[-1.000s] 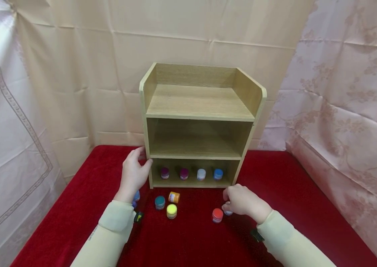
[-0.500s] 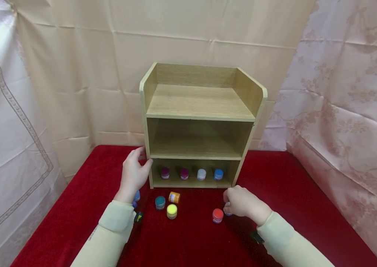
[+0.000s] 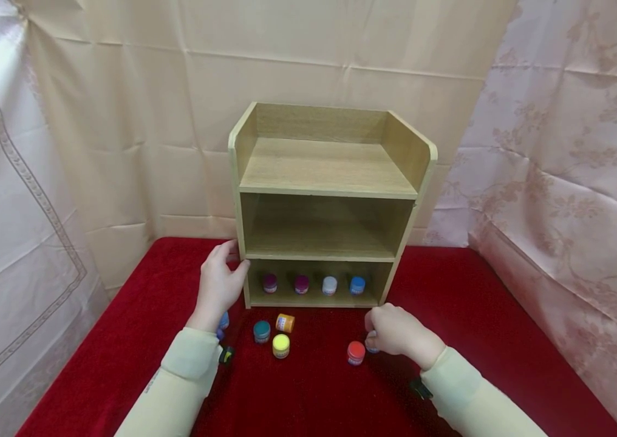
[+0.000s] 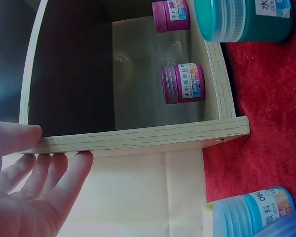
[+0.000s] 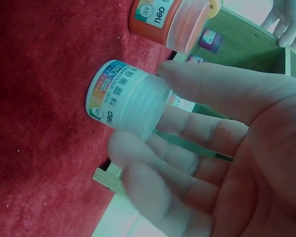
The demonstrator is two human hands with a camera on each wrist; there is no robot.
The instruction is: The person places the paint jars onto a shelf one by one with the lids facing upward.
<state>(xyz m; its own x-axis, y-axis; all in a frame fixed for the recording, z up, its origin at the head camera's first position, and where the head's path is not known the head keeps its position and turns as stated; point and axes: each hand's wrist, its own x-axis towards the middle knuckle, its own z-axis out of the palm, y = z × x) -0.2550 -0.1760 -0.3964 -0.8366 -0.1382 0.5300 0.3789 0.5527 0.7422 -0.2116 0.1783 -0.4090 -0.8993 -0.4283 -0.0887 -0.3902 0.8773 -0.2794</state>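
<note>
My left hand (image 3: 221, 284) grips the left side panel of a wooden shelf (image 3: 325, 165), thumb on one face and fingers on the other, as the left wrist view shows. Low at the right front, my right hand (image 3: 396, 331) holds a white paint jar (image 5: 126, 101) by its clear lid, between thumb and fingers. That jar is mostly hidden in the head view. Beside it stands a red paint jar (image 3: 356, 352). In the shelf's bottom compartment, two purple jars (image 3: 269, 283), a white jar (image 3: 329, 285) and a blue jar (image 3: 357, 285) form a row.
Left of centre on the red cloth (image 3: 308, 400) are a teal jar (image 3: 262, 331), a yellow jar (image 3: 281, 346) and an orange jar (image 3: 285, 323) on its side. A light-blue jar (image 4: 251, 212) is partly hidden by my left wrist in the head view. Curtains surround the table.
My right hand has shifted very slightly at the white paint jar, which shows a little less from above. The left hand stays on the shelf panel, and the other jars have not moved.
</note>
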